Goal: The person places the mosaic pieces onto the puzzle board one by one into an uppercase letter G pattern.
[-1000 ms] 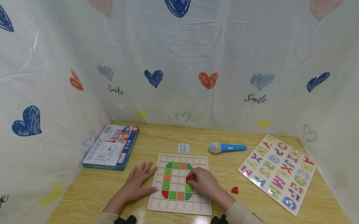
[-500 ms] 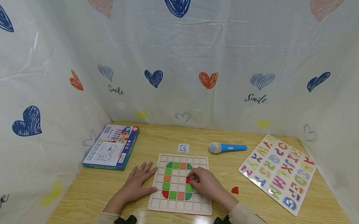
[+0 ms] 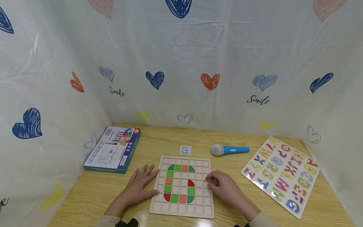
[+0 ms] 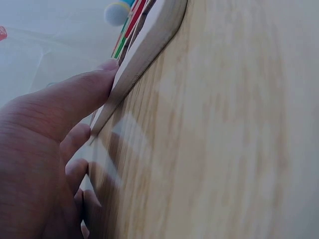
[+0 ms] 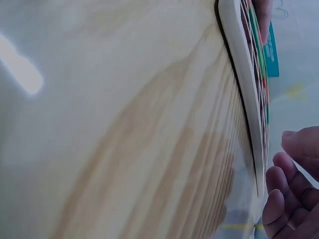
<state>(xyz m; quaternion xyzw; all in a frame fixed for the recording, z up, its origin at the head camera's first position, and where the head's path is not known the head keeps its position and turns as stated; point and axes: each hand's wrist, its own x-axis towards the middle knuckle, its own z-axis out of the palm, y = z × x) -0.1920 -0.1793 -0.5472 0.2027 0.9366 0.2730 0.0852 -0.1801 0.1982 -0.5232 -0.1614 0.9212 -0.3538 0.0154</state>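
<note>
A wooden grid board (image 3: 200, 210) lies in the middle of the table, with green, orange and red tiles forming a ring in its cells. My left hand (image 3: 136, 187) rests spread beside it, and in the left wrist view the thumb (image 4: 84, 94) touches the board's edge. On the ring's right side sits a red rounded tile (image 3: 191, 182), just above a light green square tile (image 3: 191, 191). My right hand (image 3: 225, 188) hovers over the board's right edge, fingers loosely bent. Nothing shows between its thumb and fingers (image 5: 284, 184) in the right wrist view.
Behind the board lies a small pattern card (image 3: 185, 150). A blue toy microphone (image 3: 236, 150) is to its right. An alphabet puzzle board (image 3: 281, 175) lies at the right, and a flat game box (image 3: 112, 149) at the left. A heart-printed curtain (image 3: 185, 57) surrounds the table.
My right hand has let go of the red rounded tile and drawn back to the right. It now covers where another red piece lay on the table. The left hand has stayed still.
</note>
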